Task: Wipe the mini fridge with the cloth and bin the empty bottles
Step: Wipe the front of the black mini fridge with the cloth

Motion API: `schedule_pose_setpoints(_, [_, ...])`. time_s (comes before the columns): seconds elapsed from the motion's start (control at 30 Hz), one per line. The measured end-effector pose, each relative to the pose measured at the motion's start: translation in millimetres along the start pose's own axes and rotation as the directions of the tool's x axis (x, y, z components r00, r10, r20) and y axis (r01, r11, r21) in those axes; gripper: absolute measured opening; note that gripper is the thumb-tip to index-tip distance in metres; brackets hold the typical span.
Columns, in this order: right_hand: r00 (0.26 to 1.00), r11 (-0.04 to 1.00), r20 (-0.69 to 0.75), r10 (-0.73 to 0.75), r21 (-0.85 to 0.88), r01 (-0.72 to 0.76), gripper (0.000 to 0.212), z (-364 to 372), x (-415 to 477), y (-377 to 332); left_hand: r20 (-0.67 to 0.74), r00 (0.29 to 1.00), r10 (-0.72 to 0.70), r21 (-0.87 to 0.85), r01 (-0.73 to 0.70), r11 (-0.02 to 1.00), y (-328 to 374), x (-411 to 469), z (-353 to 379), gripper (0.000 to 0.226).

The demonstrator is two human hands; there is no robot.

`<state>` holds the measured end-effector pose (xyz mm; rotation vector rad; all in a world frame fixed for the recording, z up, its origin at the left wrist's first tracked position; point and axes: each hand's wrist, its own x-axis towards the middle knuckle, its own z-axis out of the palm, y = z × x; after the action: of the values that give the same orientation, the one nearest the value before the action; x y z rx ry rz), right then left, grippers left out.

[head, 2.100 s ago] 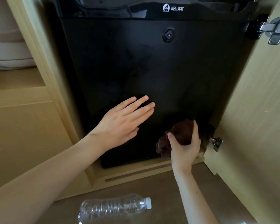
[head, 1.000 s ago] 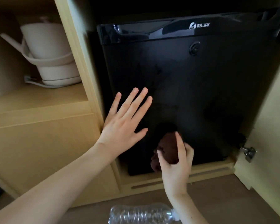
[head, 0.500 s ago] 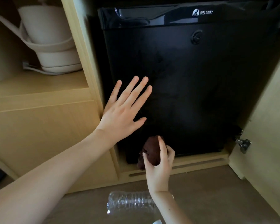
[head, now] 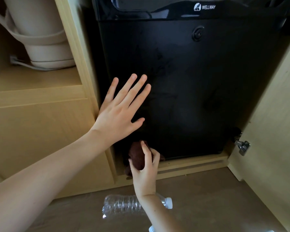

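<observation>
A black mini fridge [head: 191, 91] with its door closed sits inside a wooden cabinet. My left hand [head: 122, 109] lies flat with spread fingers on the left side of the door. My right hand [head: 145, 168] grips a bunched dark brown cloth [head: 136, 156] pressed at the door's bottom left corner. An empty clear plastic bottle [head: 122, 205] with a white cap lies on its side on the floor below, partly behind my right forearm. The white cap of a second bottle [head: 151, 229] peeks in at the bottom edge.
The open cabinet door [head: 274, 131] stands at the right with a metal hinge [head: 243, 146]. A beige kettle [head: 40, 30] on its base sits on the wooden shelf [head: 32, 84] to the left. A wooden sill [head: 191, 166] runs below the fridge; the floor [head: 216, 198] is brown.
My right hand has slid the cloth leftward along the bottom of the fridge door, from lower right to the bottom left corner. The left hand stayed flat on the door.
</observation>
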<state>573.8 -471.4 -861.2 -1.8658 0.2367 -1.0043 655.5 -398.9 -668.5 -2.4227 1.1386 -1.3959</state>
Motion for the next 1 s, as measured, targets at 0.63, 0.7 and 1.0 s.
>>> schedule_pose_setpoints(0.63, [0.98, 0.991, -0.186, 0.072, -0.099, -0.091, 0.074, -138.2, 82.8, 102.9, -0.098, 0.995, -0.003, 0.024, 0.005, 1.0, 1.4, -0.2, 16.0, 0.091])
schedule_pose_setpoints(0.7, [0.981, 0.99, -0.181, 0.073, -0.108, -0.094, 0.074, -149.3, 88.4, 111.2, -0.128, 0.992, 0.008, 0.045, -0.003, 0.999, -0.2, -1.5, 18.9, 0.09])
schedule_pose_setpoints(1.0, [0.945, 0.987, -0.307, 0.117, -0.072, -0.145, 0.072, -165.5, 94.4, 90.0, -0.104, 0.995, -0.006, 0.034, 0.01, 0.999, -0.4, -1.1, 13.7, 0.091])
